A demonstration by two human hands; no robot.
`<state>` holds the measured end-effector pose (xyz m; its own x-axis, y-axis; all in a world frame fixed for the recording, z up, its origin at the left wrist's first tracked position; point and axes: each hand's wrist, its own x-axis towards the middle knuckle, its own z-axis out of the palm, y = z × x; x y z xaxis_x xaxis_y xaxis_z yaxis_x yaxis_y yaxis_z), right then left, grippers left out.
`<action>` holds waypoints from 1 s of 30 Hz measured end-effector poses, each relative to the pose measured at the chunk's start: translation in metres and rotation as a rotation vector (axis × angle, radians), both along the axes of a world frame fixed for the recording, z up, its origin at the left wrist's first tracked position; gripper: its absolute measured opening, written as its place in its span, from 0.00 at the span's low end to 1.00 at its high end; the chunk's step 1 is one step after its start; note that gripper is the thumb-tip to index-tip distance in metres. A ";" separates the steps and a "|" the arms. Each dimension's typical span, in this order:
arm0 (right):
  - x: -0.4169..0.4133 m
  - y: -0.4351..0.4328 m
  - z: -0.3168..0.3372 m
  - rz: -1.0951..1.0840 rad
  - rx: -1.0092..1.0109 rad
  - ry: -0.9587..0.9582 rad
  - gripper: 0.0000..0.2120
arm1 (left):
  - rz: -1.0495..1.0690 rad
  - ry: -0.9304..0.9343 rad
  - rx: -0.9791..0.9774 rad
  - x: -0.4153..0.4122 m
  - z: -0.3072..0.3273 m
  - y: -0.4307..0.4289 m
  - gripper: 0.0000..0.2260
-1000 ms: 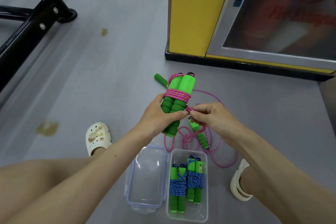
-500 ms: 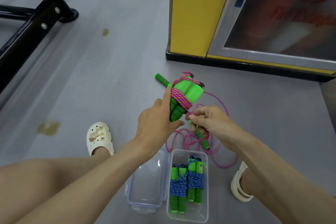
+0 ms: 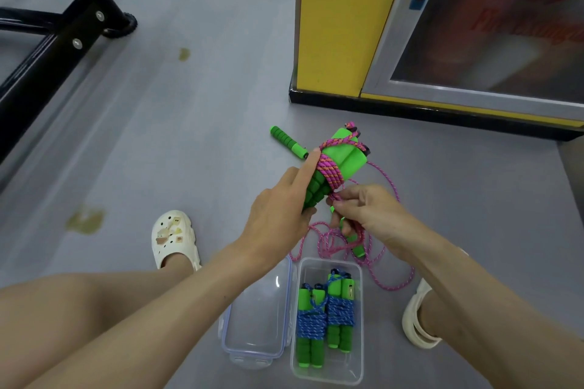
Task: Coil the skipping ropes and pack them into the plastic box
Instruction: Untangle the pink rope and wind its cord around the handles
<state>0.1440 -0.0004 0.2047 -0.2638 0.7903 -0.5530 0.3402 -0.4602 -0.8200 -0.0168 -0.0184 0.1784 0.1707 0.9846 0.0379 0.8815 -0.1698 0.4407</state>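
Note:
My left hand (image 3: 279, 208) grips a pair of green handles (image 3: 343, 156) wrapped with pink rope, its forefinger stretched up along the coil (image 3: 330, 171). My right hand (image 3: 366, 210) pinches the pink rope end just below the coil. Another pink rope (image 3: 393, 271) lies loose on the floor under my right hand, with one green handle (image 3: 358, 248) by the box and the other handle (image 3: 287, 141) farther off. The clear plastic box (image 3: 327, 374) on the floor holds two blue-rope bundles (image 3: 325, 317) with green handles.
The box's clear lid (image 3: 256, 319) lies open to its left. My feet in white sandals (image 3: 173, 238) (image 3: 417, 320) flank the box. A yellow cabinet (image 3: 341, 25) with a glass door stands behind. A black metal frame (image 3: 60, 38) crosses the upper left.
The handle bundle tilted to the right and my left forefinger straightened along the coil. My right hand pulled the rope end down under the wraps.

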 end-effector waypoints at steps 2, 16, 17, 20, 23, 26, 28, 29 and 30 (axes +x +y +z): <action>-0.001 0.000 -0.001 0.020 -0.001 0.008 0.04 | 0.024 0.078 0.056 0.000 0.002 -0.002 0.39; -0.009 0.001 0.001 -0.043 0.005 0.088 0.12 | 0.047 0.231 0.168 -0.003 0.003 -0.001 0.31; -0.009 0.001 0.002 -0.050 -0.009 0.105 0.13 | 0.046 0.236 0.179 -0.003 0.004 -0.001 0.32; -0.010 0.002 0.002 -0.072 -0.034 0.140 0.14 | 0.032 0.261 0.231 -0.002 0.004 -0.001 0.35; -0.010 0.002 0.002 -0.096 -0.062 0.173 0.15 | 0.019 0.279 0.347 -0.002 0.000 -0.001 0.35; -0.011 0.003 0.003 -0.127 -0.072 0.160 0.20 | -0.020 0.260 0.431 -0.001 -0.005 -0.002 0.31; -0.012 0.003 0.005 -0.161 -0.075 0.119 0.26 | -0.057 0.241 0.449 0.000 -0.007 -0.003 0.27; -0.012 0.004 0.006 -0.185 -0.085 0.107 0.28 | -0.082 0.233 0.455 0.001 -0.008 -0.003 0.26; -0.011 0.003 0.007 -0.213 -0.097 0.106 0.29 | -0.107 0.231 0.467 0.001 -0.008 -0.003 0.25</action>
<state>0.1325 0.0031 0.2122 -0.1573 0.7786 -0.6074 0.1420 -0.5909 -0.7942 -0.0155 -0.0212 0.1699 0.3250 0.8483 0.4181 0.9136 -0.3959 0.0930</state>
